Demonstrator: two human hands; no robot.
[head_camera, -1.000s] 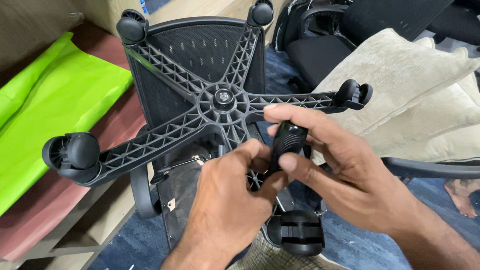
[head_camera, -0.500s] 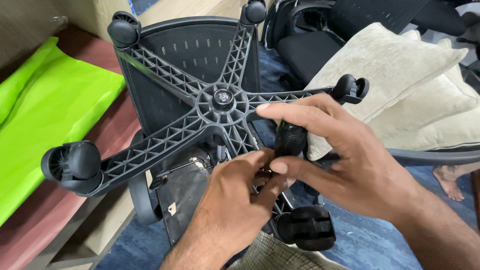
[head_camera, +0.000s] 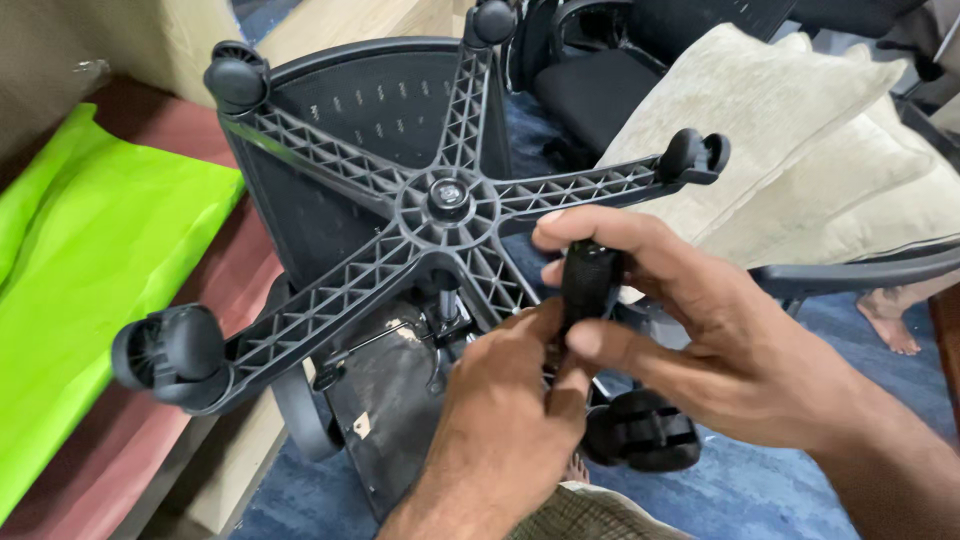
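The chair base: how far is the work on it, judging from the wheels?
Done: the upturned chair base carries five casters, such as the caster at lower left. In hand: the right hand grips a black cylindrical part, and the left hand pinches below it. What remains cannot be told.

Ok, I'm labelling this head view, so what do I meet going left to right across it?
Green sheet → near-left caster → hub of the chair base → black grip held by the right hand → beige cushions.
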